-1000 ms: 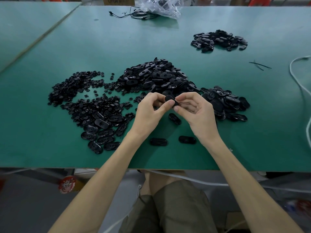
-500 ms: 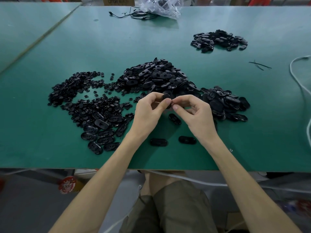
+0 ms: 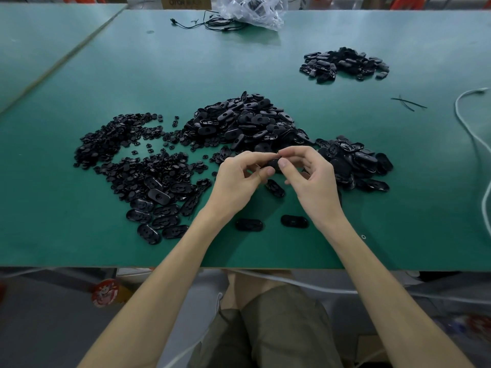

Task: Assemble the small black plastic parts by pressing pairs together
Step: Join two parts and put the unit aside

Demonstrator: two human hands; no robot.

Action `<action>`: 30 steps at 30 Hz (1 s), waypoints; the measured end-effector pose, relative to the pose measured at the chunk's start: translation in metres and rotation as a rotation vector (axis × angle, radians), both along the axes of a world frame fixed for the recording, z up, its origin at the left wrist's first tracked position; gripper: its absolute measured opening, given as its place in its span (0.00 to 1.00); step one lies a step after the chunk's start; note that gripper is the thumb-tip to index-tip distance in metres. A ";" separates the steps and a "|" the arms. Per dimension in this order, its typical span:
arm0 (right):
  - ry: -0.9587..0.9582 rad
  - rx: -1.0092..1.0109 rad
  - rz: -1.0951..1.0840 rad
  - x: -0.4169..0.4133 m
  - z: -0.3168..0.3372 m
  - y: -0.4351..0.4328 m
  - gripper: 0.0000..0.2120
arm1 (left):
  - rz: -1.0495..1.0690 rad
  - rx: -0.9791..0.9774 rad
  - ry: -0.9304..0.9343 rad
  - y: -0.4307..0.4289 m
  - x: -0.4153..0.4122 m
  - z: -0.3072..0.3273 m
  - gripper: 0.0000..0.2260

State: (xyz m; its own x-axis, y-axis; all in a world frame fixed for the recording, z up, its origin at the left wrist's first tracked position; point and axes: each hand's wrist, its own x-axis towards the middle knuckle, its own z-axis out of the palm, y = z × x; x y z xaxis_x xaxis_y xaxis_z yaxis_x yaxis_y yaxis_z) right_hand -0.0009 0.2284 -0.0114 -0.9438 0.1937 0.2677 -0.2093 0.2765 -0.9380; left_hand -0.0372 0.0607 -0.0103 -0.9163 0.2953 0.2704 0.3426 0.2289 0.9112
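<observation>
Item: one black part, pinched from both sides by my left hand and right hand, held over the table middle, toward its near edge. Heap of parts just beyond.

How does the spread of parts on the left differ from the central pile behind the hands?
The left spread is mostly tiny pieces; the central pile is larger ovals. The left spread lies thin, with bare gaps; the central pile is heaped several deep. Both are black plastic on the green table.
</observation>
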 end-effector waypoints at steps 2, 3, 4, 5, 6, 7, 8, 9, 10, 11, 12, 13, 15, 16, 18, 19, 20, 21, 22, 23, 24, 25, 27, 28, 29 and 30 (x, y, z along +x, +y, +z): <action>0.004 0.001 0.004 0.000 0.000 0.000 0.05 | 0.004 0.013 -0.022 0.000 0.001 0.000 0.10; 0.008 0.001 0.006 0.000 0.000 0.000 0.05 | 0.013 0.014 -0.023 0.000 0.001 0.000 0.09; 0.011 0.001 0.007 0.000 0.000 0.000 0.05 | 0.025 0.008 -0.019 0.000 0.001 0.000 0.09; 0.013 0.001 0.009 0.001 0.000 0.000 0.05 | 0.036 -0.002 -0.013 0.000 0.001 0.000 0.09; 0.014 -0.002 0.011 0.001 0.000 0.000 0.05 | 0.045 -0.010 -0.010 -0.001 0.000 -0.001 0.09; 0.013 -0.004 0.013 0.001 0.000 0.000 0.06 | 0.049 -0.013 -0.010 -0.001 0.000 -0.001 0.09; 0.012 -0.005 0.014 0.001 0.000 0.000 0.06 | 0.049 -0.010 -0.014 -0.001 0.000 -0.001 0.10; 0.012 -0.004 0.014 0.001 0.001 0.000 0.06 | 0.046 -0.003 -0.019 -0.001 -0.001 -0.001 0.10; 0.013 -0.004 0.013 0.001 0.001 0.000 0.06 | 0.042 0.004 -0.025 -0.001 -0.001 -0.001 0.10; 0.014 -0.005 0.013 0.000 0.001 0.000 0.06 | 0.038 0.012 -0.033 -0.001 -0.001 -0.001 0.10; 0.016 -0.006 0.013 0.000 0.001 0.000 0.06 | 0.032 0.018 -0.041 -0.001 -0.001 0.000 0.10; 0.017 -0.006 0.013 0.000 0.001 0.000 0.06 | 0.028 0.023 -0.047 -0.001 -0.001 0.000 0.10; 0.016 -0.007 0.012 0.000 0.002 0.000 0.06 | 0.022 0.029 -0.046 -0.001 -0.001 0.000 0.10; 0.016 -0.008 0.012 0.000 0.002 -0.001 0.06 | 0.018 0.036 -0.044 -0.001 -0.001 0.001 0.10; 0.020 -0.008 0.016 -0.001 0.003 -0.001 0.06 | 0.009 0.060 -0.050 -0.002 -0.002 0.001 0.10; 0.023 -0.007 0.019 -0.001 0.003 -0.001 0.06 | 0.005 0.068 -0.053 -0.002 -0.002 0.001 0.10; 0.025 -0.006 0.022 -0.001 0.003 -0.001 0.07 | 0.003 0.072 -0.054 -0.002 -0.003 0.001 0.10; 0.027 -0.005 0.028 -0.001 0.003 -0.001 0.07 | 0.004 0.072 -0.054 -0.002 -0.003 0.001 0.10; 0.026 -0.006 0.034 -0.001 0.003 -0.001 0.07 | 0.007 0.069 -0.053 -0.002 -0.003 0.000 0.11; 0.024 -0.007 0.041 0.000 0.003 -0.001 0.07 | 0.013 0.067 -0.053 -0.002 -0.003 0.000 0.11; 0.020 -0.007 0.047 0.000 0.003 -0.001 0.07 | 0.023 0.065 -0.053 -0.002 -0.003 0.000 0.12; 0.017 -0.008 0.052 0.000 0.003 -0.001 0.07 | 0.033 0.060 -0.052 -0.002 -0.003 -0.001 0.12; 0.013 -0.011 0.058 0.000 0.003 -0.002 0.08 | 0.045 0.053 -0.053 -0.001 -0.002 -0.001 0.13; 0.011 -0.014 0.060 0.000 0.004 -0.002 0.08 | 0.045 0.050 -0.052 -0.001 -0.002 -0.001 0.14; 0.009 -0.016 0.061 0.000 0.004 -0.002 0.08 | 0.045 0.046 -0.051 -0.001 -0.002 -0.002 0.14; 0.006 -0.016 0.060 0.000 0.004 -0.003 0.09 | 0.047 0.042 -0.051 -0.001 -0.002 -0.002 0.14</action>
